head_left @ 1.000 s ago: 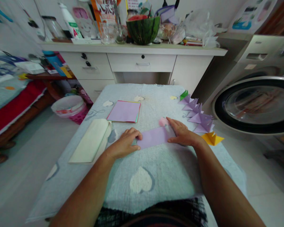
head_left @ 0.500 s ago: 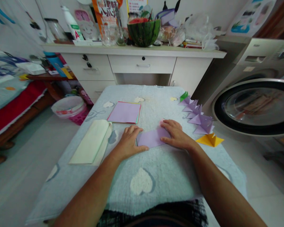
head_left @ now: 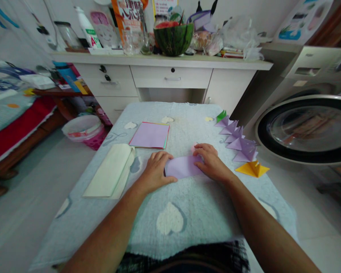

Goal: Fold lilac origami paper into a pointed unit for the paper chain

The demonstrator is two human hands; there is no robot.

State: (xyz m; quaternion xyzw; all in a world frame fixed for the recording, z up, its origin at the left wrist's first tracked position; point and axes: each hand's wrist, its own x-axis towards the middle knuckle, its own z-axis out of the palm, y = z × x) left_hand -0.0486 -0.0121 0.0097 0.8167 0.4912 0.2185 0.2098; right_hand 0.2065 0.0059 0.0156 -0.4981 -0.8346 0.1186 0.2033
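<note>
steadying purple paper rectangle [head_left: 183,167] on heart-patterned cloth [head_left: 210,212]: left hand [head_left: 158,168] spread wide at left end, right hand [head_left: 210,161] curled over right end, cannot tell if pinching. purple origami row [head_left: 239,143], green piece [head_left: 221,116], orange piece [head_left: 252,169] look done; rectangle seems barely begun; square paper stack [head_left: 150,135] likely left.

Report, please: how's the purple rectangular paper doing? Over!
Left hand, right hand touching opposite ends. Purple rectangular paper between them, on pale-blue cloth. Purple-topped square paper stack farther off, not in the way.

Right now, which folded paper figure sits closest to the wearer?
The yellow figure, at the row's near end; the purple figures and the green figure lie farther off.
</note>
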